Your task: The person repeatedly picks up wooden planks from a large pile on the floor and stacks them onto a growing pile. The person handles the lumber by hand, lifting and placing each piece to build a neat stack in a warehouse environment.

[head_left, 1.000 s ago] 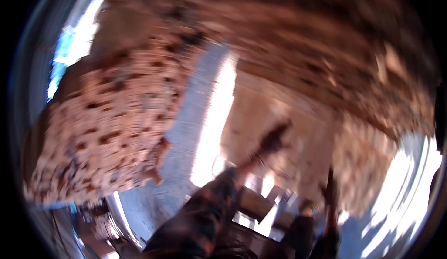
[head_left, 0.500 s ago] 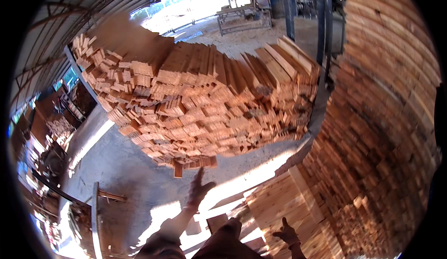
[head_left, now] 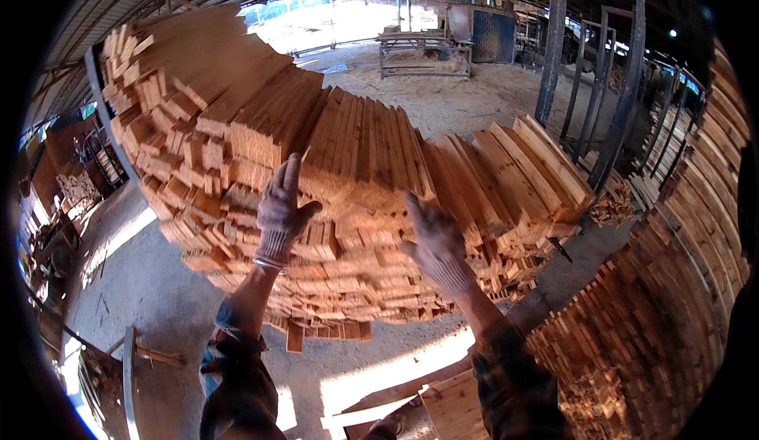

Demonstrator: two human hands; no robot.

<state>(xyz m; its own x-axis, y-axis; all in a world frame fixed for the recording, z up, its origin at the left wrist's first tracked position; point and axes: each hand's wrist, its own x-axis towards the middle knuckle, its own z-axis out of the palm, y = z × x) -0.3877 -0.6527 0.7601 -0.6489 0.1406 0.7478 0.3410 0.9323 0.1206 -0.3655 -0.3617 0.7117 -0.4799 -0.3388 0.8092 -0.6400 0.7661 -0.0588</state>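
Observation:
A big stack of sawn wooden boards (head_left: 340, 226) stands before me, its cut ends toward me. My left hand (head_left: 285, 211), in a pale knitted glove, is raised in front of the stack, fingers stretched upward and thumb apart. Beyond its fingertips lies a block of boards on the top layer (head_left: 277, 124). My right hand (head_left: 439, 242), gloved likewise and slightly blurred, is held open before the board ends, nearest a group of top boards (head_left: 368, 143). Neither hand grips a board. Whether the fingertips touch the wood I cannot tell.
Another tall stack of boards (head_left: 632, 321) rises at the right. A wooden panel (head_left: 457, 408) lies low near my feet. Dark metal posts (head_left: 551, 60) stand behind the stack's right end, and a work table (head_left: 423, 54) is at the back. A metal rail (head_left: 129, 385) stands lower left.
Both hands have risen from low in the view to the front of the board stack. The stack now looks nearer, and the view has turned rightward.

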